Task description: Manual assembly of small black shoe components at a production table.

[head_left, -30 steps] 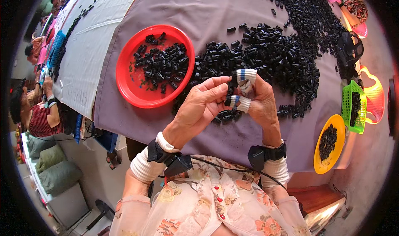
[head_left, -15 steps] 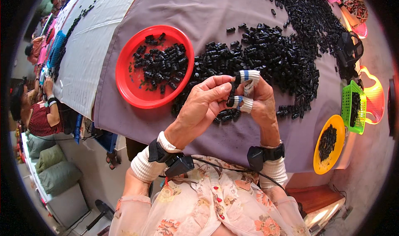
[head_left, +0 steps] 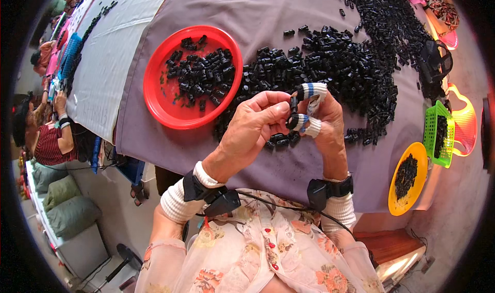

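Over the purple-grey cloth, my two hands meet at a small black plastic part (head_left: 294,106). My right hand (head_left: 330,124) pinches it between fingers wrapped in white, blue and black knitted bands. From the other side the thumb and forefinger of my left hand (head_left: 253,121) close on the same part; its far side is partly hidden. Just beyond lies a large heap of small black plastic parts (head_left: 330,61). A red round tray (head_left: 154,104) to the left holds more of these black pieces and some small green and blue bits.
At the right edge are a yellow plate (head_left: 399,202) of thin black pieces, a green basket (head_left: 430,138) with black pieces, and a red-orange plastic basket (head_left: 466,120). A cable (head_left: 278,205) runs between my wrist straps. Another person (head_left: 54,143) works at the far left.
Both hands have shifted slightly to the right with the small black part between them. Its angle looks a little different. The tray and heap look unchanged.
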Tool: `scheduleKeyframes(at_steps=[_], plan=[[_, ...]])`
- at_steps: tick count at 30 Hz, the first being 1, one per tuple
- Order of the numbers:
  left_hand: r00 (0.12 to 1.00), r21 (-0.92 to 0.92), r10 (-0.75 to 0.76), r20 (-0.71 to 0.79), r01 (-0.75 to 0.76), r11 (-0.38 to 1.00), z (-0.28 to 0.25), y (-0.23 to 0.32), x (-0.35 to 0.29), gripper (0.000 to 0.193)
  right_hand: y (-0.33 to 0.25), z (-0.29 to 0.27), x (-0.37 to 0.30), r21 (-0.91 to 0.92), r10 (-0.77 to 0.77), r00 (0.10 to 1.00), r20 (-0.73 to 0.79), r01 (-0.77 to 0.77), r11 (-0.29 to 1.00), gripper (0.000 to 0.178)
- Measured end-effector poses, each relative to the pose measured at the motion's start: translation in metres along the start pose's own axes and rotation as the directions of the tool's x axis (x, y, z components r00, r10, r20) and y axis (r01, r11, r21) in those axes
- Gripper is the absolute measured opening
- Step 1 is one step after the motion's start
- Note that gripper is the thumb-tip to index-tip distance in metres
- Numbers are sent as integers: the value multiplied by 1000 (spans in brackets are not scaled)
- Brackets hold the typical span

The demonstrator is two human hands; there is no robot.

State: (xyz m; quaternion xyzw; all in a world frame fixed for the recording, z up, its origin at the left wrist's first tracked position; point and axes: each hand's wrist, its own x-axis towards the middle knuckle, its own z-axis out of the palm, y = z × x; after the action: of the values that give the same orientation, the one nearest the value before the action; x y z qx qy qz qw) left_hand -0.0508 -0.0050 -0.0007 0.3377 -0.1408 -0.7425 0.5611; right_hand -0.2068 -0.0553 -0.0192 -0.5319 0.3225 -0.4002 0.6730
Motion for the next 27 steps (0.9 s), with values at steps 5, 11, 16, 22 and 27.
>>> scheduleKeyframes(at_steps=[5, 11, 16, 22, 27], plan=[[966, 380, 257, 38, -252, 890, -1, 4, -3, 24, -1, 0, 0, 164, 107, 994, 6, -107, 981, 30], [893, 683, 390, 223, -429, 591, -5, 3, 2, 24, 1, 4, 0, 184, 166, 984, 68, -175, 967, 20], [985, 359, 170, 13, -163, 919, -8, 9, 1, 19, -3, 6, 2, 171, 171, 985, 33, -175, 970, 17], [997, -96, -43, 57, 48, 994, -19, 8, 4, 17, -11, 2, 2, 47, 225, 974, -30, -224, 974, 14], [994, -193, -76, 80, 90, 977, -18, 4, 2, 18, -13, 3, 5, -174, 221, 975, 13, -216, 961, 17]])
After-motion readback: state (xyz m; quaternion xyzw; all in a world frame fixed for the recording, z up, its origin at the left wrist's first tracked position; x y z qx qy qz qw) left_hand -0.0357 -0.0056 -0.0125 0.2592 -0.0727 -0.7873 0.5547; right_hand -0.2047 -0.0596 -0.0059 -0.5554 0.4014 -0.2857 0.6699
